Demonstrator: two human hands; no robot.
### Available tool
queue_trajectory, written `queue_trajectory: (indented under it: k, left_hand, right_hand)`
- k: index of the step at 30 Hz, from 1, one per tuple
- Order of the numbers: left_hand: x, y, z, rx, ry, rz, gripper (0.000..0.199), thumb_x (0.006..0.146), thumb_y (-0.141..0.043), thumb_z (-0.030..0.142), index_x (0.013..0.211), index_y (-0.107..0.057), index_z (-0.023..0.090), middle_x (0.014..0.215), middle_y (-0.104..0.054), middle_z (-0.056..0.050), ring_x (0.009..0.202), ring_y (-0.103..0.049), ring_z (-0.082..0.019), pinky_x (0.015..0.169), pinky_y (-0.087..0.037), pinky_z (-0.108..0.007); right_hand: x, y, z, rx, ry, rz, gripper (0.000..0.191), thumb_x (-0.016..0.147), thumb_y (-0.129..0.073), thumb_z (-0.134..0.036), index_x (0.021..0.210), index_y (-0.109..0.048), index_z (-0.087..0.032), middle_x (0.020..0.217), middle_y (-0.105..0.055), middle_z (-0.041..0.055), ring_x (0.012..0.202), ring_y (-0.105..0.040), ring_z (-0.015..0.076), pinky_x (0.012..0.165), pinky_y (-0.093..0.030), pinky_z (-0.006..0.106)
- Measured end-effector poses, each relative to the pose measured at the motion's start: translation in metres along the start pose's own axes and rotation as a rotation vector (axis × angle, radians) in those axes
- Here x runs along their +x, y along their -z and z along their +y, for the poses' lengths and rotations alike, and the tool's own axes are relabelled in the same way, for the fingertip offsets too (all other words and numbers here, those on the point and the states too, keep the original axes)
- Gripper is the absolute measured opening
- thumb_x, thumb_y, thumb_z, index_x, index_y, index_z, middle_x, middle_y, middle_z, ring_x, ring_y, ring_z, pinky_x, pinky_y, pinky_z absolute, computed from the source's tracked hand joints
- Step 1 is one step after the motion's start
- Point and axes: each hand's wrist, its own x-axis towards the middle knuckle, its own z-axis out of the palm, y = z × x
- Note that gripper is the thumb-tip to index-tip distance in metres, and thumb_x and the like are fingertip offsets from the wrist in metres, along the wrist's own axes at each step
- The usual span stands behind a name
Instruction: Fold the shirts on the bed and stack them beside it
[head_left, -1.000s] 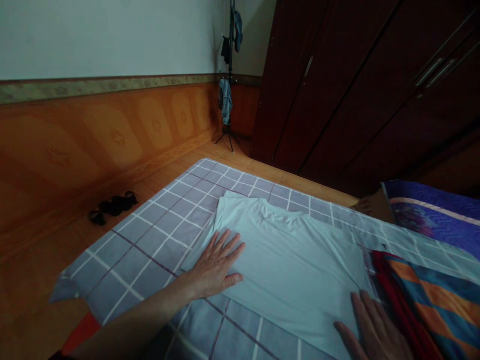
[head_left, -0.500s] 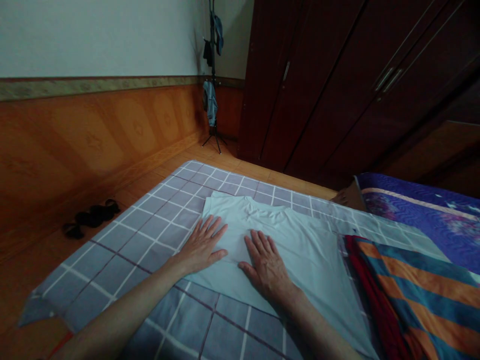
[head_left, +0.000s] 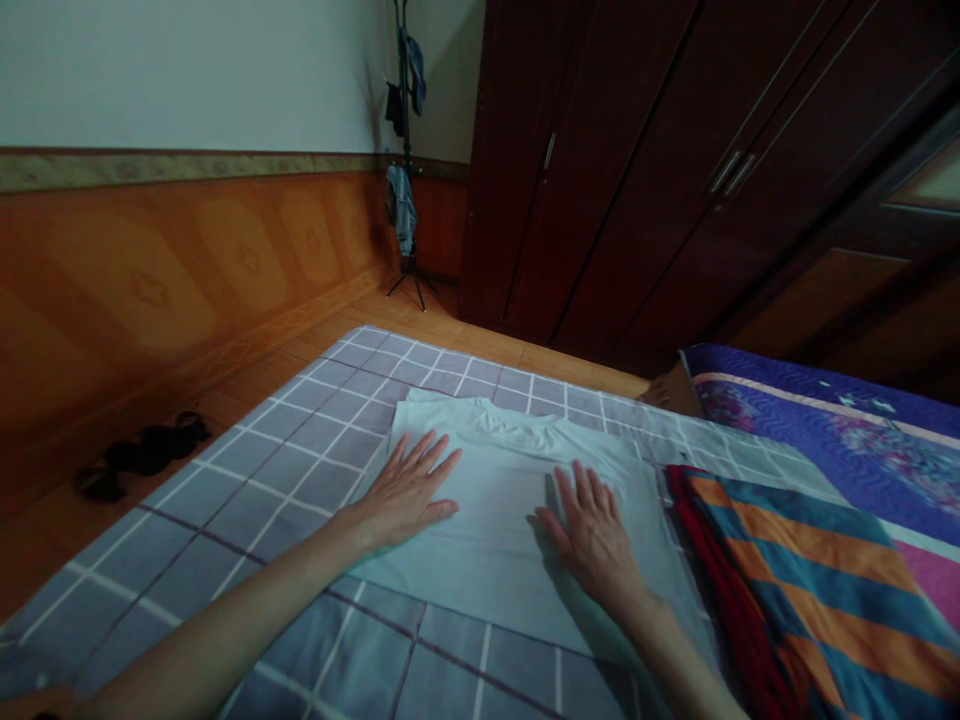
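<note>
A pale T-shirt (head_left: 495, 530) lies spread over a grey checked sheet (head_left: 300, 440), its neckline on the far side and some creases near the collar. My left hand (head_left: 409, 492) rests flat on the shirt's left part with fingers spread. Over the right part is my right hand (head_left: 592, 535), palm down and fingers stretched, with a shadow beneath it; whether it touches the cloth I cannot tell. Neither hand grips anything.
Right of the shirt are folded orange and blue striped cloth (head_left: 817, 560) and dark red cloth (head_left: 727, 600). Beyond lies a purple floral cover (head_left: 787, 400). Black footwear (head_left: 146, 450) sits on the floor at left. A coat stand (head_left: 406, 150) and dark wardrobe (head_left: 600, 180) stand behind.
My right hand has moved right across the shirt, away from my left hand. My left hand stays at about the same spot. The view has shifted slightly to the right.
</note>
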Motion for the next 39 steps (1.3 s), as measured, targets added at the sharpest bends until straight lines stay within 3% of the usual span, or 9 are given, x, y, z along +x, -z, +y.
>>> queue_trajectory:
  k: [3, 5, 8, 11, 22, 27, 30, 35, 39]
  left_hand:
    - [0.039, 0.001, -0.002, -0.02, -0.016, 0.017, 0.06, 0.093, -0.036, 0.053, 0.146, -0.026, 0.027, 0.153, -0.024, -0.006, 0.142, -0.012, -0.026, 0.113, -0.005, -0.051]
    - [0.062, -0.005, -0.007, -0.04, 0.014, 0.02, 0.057, 0.094, -0.034, 0.053, 0.145, -0.028, 0.027, 0.152, -0.026, -0.006, 0.141, -0.015, -0.027, 0.112, -0.009, -0.053]
    - [0.081, -0.018, -0.016, -0.048, 0.048, 0.033, 0.059, 0.094, -0.033, 0.054, 0.145, -0.027, 0.026, 0.153, -0.023, -0.007, 0.142, -0.013, -0.029, 0.111, -0.011, -0.056]
    - [0.082, -0.026, -0.02, -0.047, 0.047, 0.048, 0.062, 0.093, -0.034, 0.054, 0.146, -0.024, 0.024, 0.154, -0.019, -0.007, 0.142, -0.01, -0.029, 0.112, -0.007, -0.056]
    - [0.08, -0.022, -0.02, -0.063, 0.037, 0.054, 0.064, 0.091, -0.038, 0.056, 0.146, -0.026, 0.024, 0.153, -0.023, -0.008, 0.142, -0.011, -0.03, 0.112, -0.008, -0.056]
    - [0.066, -0.006, -0.017, -0.055, 0.038, 0.039, 0.065, 0.092, -0.035, 0.057, 0.146, -0.024, 0.022, 0.154, -0.02, -0.01, 0.142, -0.011, -0.03, 0.111, -0.01, -0.054]
    - [0.046, 0.001, -0.023, -0.04, -0.014, 0.013, 0.065, 0.092, -0.031, 0.061, 0.146, -0.025, 0.025, 0.154, -0.02, -0.009, 0.142, -0.01, -0.028, 0.112, -0.009, -0.052]
    - [0.019, -0.001, -0.04, 0.006, 0.055, -0.02, 0.063, 0.092, -0.037, 0.056, 0.145, -0.029, 0.023, 0.153, -0.023, -0.01, 0.141, -0.015, -0.03, 0.112, -0.012, -0.052]
    - [0.008, -0.001, -0.048, -0.075, 0.101, 0.098, 0.059, 0.094, -0.036, 0.051, 0.144, -0.031, 0.02, 0.153, -0.024, -0.011, 0.141, -0.018, -0.026, 0.113, -0.017, -0.048]
  right_hand:
    - [0.034, 0.002, -0.043, 0.091, 0.19, -0.072, 0.054, 0.092, -0.045, -0.043, 0.138, -0.042, -0.015, 0.147, -0.035, 0.0148, 0.136, -0.027, 0.033, 0.108, -0.025, 0.049]
    - [0.057, -0.002, -0.055, 0.128, 0.24, -0.128, 0.05, 0.093, -0.043, -0.043, 0.137, -0.045, -0.018, 0.145, -0.04, 0.0106, 0.134, -0.031, 0.0299, 0.108, -0.025, 0.046]
    - [0.083, -0.012, -0.045, 0.12, 0.162, -0.135, 0.049, 0.095, -0.037, -0.044, 0.136, -0.045, -0.018, 0.143, -0.042, 0.0103, 0.131, -0.036, 0.0295, 0.105, -0.028, 0.048]
    - [0.084, -0.019, -0.018, 0.085, 0.042, -0.11, 0.052, 0.096, -0.036, -0.042, 0.137, -0.042, -0.011, 0.144, -0.039, 0.0162, 0.132, -0.033, 0.033, 0.104, -0.026, 0.052]
    - [-0.037, -0.013, 0.055, -0.035, -0.189, 0.048, 0.058, 0.094, -0.033, -0.046, 0.132, -0.044, -0.004, 0.135, -0.045, 0.0238, 0.129, -0.036, 0.0363, 0.099, -0.035, 0.052]
    - [-0.106, 0.0, 0.074, -0.002, -0.154, 0.121, 0.062, 0.093, -0.03, -0.051, 0.139, -0.03, -0.009, 0.123, -0.054, 0.0223, 0.117, -0.05, 0.0347, 0.091, -0.044, 0.05]
    - [-0.135, 0.007, 0.076, -0.003, -0.118, 0.125, 0.06, 0.091, -0.031, -0.051, 0.137, -0.033, -0.011, 0.12, -0.057, 0.0211, 0.108, -0.057, 0.0335, 0.086, -0.048, 0.047]
    - [-0.134, 0.015, 0.071, -0.058, -0.169, 0.108, 0.049, 0.09, -0.033, -0.042, 0.127, -0.045, -0.011, 0.106, -0.063, 0.0202, 0.097, -0.061, 0.0341, 0.077, -0.05, 0.047]
    - [-0.113, 0.023, 0.073, -0.115, -0.309, 0.035, 0.052, 0.088, -0.031, -0.047, 0.116, -0.056, -0.011, 0.091, -0.064, 0.0194, 0.078, -0.065, 0.0332, 0.068, -0.051, 0.046]
